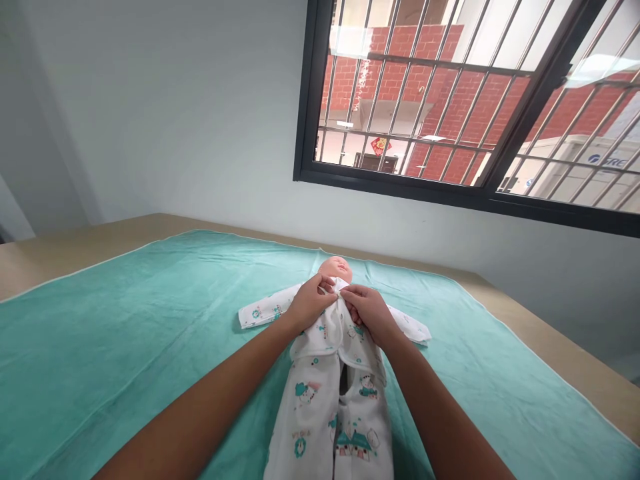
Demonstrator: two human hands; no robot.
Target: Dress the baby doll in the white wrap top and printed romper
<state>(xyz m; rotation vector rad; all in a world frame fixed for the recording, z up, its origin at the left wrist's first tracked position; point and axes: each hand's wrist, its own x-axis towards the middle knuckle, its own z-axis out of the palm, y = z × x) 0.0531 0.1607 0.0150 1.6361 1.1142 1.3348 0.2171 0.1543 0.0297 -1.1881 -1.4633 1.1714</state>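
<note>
A baby doll [336, 268] lies on its back, its head pointing away from me. It wears a white printed baby jacket [320, 337] with both sleeves spread out to the sides, and white printed pants [305, 413] below. My left hand [315, 300] pinches the jacket's front edge near the neck. Close beside it, my right hand [367, 310] pinches the opposite edge at the same height, fingertips almost meeting. Whatever fastening sits between the fingertips is too small to make out. Below the hands the jacket front hangs slightly apart, with a dark gap at the waist.
A teal cloth [150, 320] with a pale edge is spread beneath the doll on a tan table [540, 337]. Behind the table stands a grey-white wall [200, 133]. A dark-framed window [390, 177] with metal bars is set in it at the upper right.
</note>
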